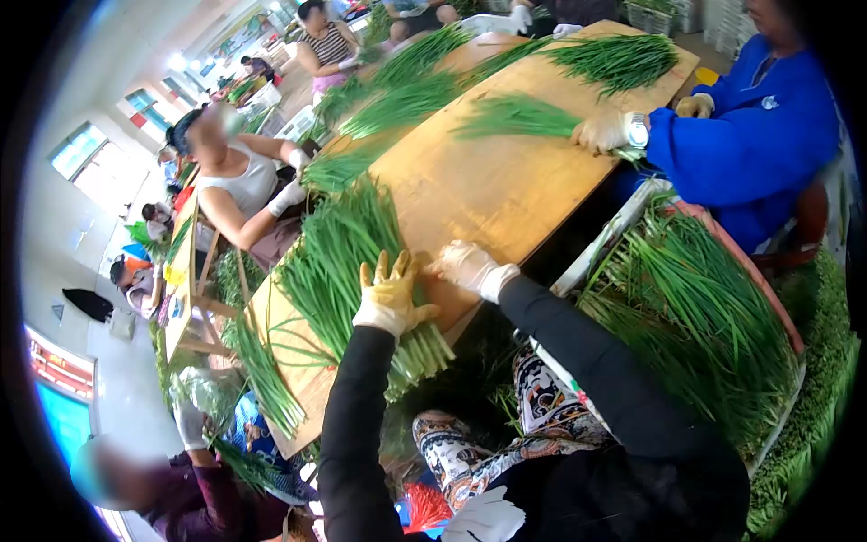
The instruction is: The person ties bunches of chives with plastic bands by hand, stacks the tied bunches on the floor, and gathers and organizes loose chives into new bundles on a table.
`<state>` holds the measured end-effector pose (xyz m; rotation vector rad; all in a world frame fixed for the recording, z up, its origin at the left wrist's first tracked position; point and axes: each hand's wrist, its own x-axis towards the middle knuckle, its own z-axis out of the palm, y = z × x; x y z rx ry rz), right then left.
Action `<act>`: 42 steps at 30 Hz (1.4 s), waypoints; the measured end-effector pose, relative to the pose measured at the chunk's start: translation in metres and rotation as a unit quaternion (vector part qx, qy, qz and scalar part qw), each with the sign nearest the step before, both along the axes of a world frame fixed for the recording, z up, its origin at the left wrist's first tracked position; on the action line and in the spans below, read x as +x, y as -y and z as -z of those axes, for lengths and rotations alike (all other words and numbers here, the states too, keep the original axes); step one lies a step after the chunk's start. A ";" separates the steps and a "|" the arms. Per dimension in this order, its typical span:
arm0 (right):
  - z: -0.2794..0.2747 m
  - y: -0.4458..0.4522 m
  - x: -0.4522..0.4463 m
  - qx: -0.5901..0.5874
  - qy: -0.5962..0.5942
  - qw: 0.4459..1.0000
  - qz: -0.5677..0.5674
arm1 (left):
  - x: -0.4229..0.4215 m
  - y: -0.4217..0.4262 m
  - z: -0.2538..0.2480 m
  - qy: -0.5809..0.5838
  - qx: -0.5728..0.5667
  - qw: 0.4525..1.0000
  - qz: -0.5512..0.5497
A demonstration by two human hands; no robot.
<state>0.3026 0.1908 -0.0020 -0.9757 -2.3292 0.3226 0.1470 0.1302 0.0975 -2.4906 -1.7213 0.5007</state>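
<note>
A thick pile of long green garlic chives (339, 262) lies on the wooden table (442, 185), its pale stem ends jutting over the near edge. My left hand (388, 294), in a whitish glove, rests on the pile with its fingers spread. Just right of the pile, my gloved right hand (470, 268) is low over the table edge, fingers bent and drawn together; whatever is between them, if anything, is too small to make out. Below the right forearm, a large crate (596, 244) holds many more loose chives.
A person in blue (750, 126) at the right grips a chive bunch (519, 117). Across the table, a person in a white top (244, 181) handles chives. Another person (208, 492) is at lower left. More chive bunches (623, 59) lie farther along.
</note>
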 end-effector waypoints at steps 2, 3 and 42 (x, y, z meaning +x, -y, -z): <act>-0.006 0.002 -0.001 -0.020 0.038 0.999 0.004 | 0.002 0.003 -0.007 -0.006 -0.007 1.000 -0.012; -0.008 0.001 0.000 -0.036 0.024 0.999 0.005 | 0.002 0.005 -0.005 0.001 0.004 1.000 -0.012; -0.040 0.074 -0.076 -0.288 -0.066 0.955 0.027 | -0.088 0.100 0.035 0.431 0.066 0.817 -0.378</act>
